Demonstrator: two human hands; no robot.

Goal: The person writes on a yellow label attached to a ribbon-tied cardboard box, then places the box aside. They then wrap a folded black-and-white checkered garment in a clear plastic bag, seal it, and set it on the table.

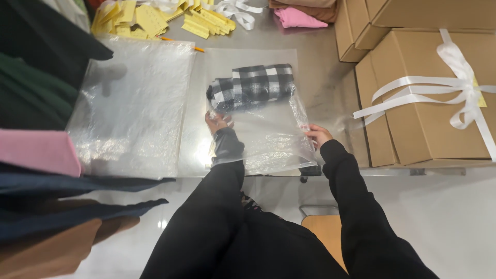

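Now: your left hand [217, 123] is inside the clear plastic bag [274, 144], fingers curled near the folded black-and-white checked cloth [253, 87] at the bag's far end. Right hand [318, 134] pinches bag's open edge; bag lies flat on metal table [320, 77], cardboard boxes [423, 119] just to the right.

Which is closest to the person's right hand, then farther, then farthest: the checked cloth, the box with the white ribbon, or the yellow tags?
From the right hand:
1. Checked cloth, up-left inside the clear bag.
2. Ribboned box, to the right.
3. Yellow tags, far top left.
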